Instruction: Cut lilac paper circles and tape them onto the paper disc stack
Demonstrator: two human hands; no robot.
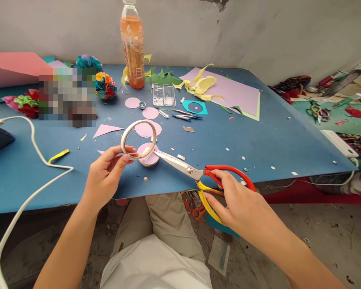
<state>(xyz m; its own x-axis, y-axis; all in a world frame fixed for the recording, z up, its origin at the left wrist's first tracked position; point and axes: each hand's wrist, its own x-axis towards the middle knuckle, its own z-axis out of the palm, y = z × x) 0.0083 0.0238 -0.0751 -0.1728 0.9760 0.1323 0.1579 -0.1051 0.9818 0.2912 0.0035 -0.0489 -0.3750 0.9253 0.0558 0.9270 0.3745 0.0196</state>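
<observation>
Between the thumb and fingers of my left hand (110, 170) is a roll of white tape (123, 138), held upright on its edge above the table. My right hand (237, 200) grips a pair of scissors (180, 163) with one red and one yellow handle. The blades look closed or nearly so, and their tips reach the right side of the tape roll. Just under the roll and the tips lies a round pink paper disc (149, 156) with a whitish strip on it. More pink paper circles (150, 113) lie farther back.
An orange drink bottle (132, 52) stands at the back of the blue table (273, 136). Pens (186, 117), a clear plastic case (164, 95), yellow paper strips (201, 86) and a lilac sheet (240, 94) lie around. A white cable (33, 136) runs along the left.
</observation>
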